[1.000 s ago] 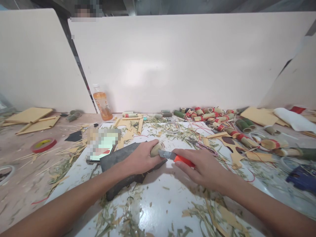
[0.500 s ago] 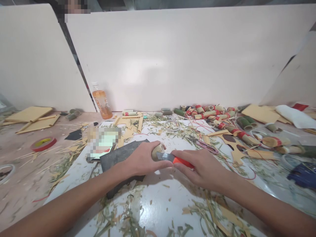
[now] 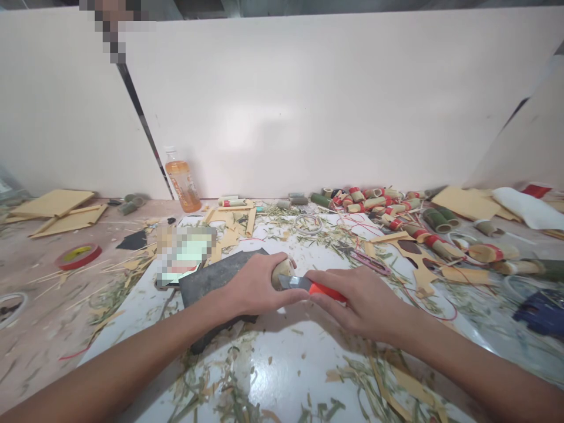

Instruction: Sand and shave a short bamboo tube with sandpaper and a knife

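Green shavings (image 3: 332, 409) litter the near part of a white sheet (image 3: 282, 358) on the desk (image 3: 44, 329). Beyond them, the left hand (image 3: 258, 285) is wrapped around 1 short bamboo piece (image 3: 281, 271), partly over a dark grey sheet (image 3: 215, 276); the right hand (image 3: 355, 294) grips the orange handle of a knife (image 3: 296, 282), its blade at the piece's near side. Farther back, red-banded bamboo pieces (image 3: 372, 205) lie heaped toward the right, and 1 bottle (image 3: 183, 183) of orange liquid stands before a white panel (image 3: 317, 82).

Orange-red knife handle (image 3: 327, 291) in right hand (image 3: 363, 299); pale tan bamboo piece (image 3: 281, 272) in left hand (image 3: 255, 285), dark grey sheet (image 3: 215, 276) beneath.
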Available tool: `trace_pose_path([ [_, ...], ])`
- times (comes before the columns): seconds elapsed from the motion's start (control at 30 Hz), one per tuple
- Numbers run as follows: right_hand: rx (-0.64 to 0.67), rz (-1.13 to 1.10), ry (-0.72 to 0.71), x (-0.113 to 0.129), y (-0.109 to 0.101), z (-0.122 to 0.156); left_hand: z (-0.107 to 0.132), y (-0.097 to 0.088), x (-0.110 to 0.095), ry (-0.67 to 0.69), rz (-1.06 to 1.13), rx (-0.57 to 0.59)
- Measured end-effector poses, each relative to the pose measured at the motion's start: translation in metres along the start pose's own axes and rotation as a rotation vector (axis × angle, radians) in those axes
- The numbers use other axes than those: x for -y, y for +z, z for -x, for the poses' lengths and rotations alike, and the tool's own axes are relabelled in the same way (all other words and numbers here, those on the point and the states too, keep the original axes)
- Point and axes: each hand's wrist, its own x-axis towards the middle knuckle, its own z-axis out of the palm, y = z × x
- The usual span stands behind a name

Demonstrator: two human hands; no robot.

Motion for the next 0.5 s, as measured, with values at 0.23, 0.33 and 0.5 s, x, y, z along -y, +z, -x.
trace_pose_path([
  [0.23,-0.006,-0.025,-0.005,-0.0002,-0.0015,0.0013,0.0013,0.0012,0.0008,0.007,-0.031,-0.014],
  [0.33,-0.01,-0.015,-0.009,-0.0004,-0.0011,0.0015,0.0016,0.0023,0.0007,0.009,-0.023,-0.027],
  [0.5,-0.028,0.02,-0.004,-0.0005,-0.0007,0.0007,0.0012,0.0037,0.0006,-0.003,-0.011,-0.06],
])
